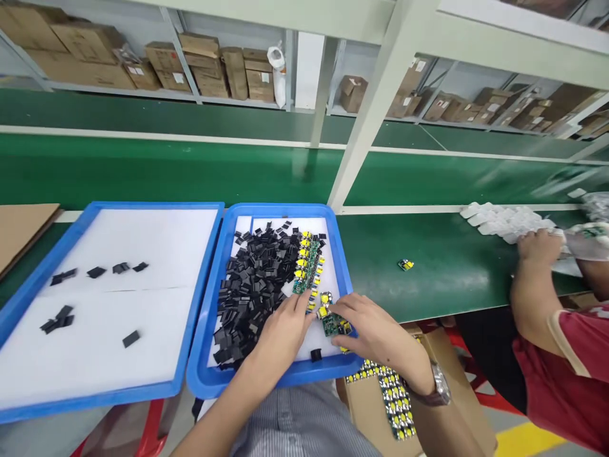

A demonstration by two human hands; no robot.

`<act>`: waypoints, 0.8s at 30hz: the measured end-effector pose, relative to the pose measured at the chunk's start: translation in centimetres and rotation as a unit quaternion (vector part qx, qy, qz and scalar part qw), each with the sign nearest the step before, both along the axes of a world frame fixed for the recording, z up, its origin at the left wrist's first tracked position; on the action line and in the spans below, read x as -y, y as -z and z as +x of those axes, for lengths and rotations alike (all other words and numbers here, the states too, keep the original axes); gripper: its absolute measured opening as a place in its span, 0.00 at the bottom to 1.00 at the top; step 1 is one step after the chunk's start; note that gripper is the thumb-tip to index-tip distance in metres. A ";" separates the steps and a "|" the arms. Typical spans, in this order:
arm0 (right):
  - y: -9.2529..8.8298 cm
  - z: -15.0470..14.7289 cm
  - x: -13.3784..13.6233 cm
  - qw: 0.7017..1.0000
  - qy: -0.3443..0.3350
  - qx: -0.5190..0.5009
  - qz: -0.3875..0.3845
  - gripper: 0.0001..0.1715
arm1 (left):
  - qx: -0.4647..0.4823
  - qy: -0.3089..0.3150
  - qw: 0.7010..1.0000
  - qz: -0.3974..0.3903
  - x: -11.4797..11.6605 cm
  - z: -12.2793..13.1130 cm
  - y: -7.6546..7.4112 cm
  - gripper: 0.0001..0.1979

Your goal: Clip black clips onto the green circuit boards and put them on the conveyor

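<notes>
In the head view my left hand [285,327] has its fingers closed around the near end of a row of small green circuit boards [304,263] with yellow components. My right hand [373,327] curls its fingers and thumb around another small circuit board [330,326], partly hidden under the palm. Both hands are over a blue tray [200,362] lined with white foam. A heap of black plastic clips [259,279] fills the tray's left part, beside the row of boards. One loose black clip [316,355] lies near the tray's front edge.
A second blue tray [183,317] on the left carries several black pieces. A lone board [406,264] lies on the green bench [375,244]. Below my right arm, a cardboard box [457,387] holds board panels [397,406]. A co-worker's hand [540,244] touches white pouches at right. A white post rises behind.
</notes>
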State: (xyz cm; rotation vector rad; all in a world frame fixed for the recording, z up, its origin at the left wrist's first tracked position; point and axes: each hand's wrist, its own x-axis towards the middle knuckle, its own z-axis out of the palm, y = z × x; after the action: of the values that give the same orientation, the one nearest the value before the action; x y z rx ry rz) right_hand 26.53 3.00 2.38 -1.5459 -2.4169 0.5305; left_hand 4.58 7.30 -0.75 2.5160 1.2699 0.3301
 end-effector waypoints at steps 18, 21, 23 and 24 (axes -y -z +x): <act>3.0 -2.9 -0.8 0.995 0.027 0.056 0.080 0.09 | 0.074 0.033 0.993 -0.086 4.3 -5.0 -2.2 0.10; 2.6 -2.4 -0.3 0.996 0.043 -0.007 0.073 0.09 | 0.156 -0.018 0.979 -0.128 5.5 -7.0 -1.8 0.09; 1.8 -2.8 0.2 0.993 0.059 -0.079 0.062 0.10 | 0.222 -0.058 0.959 -0.167 6.0 -7.3 -1.3 0.12; 1.3 -3.3 0.4 0.989 0.060 -0.126 0.054 0.10 | 0.256 -0.072 0.945 -0.190 6.2 -7.1 -1.1 0.16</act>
State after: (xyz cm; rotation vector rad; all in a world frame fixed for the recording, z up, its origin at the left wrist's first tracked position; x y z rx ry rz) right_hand 23.22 2.58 1.03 -1.4710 -2.1152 0.5266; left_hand -2.56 1.12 0.31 1.8544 1.1660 0.6531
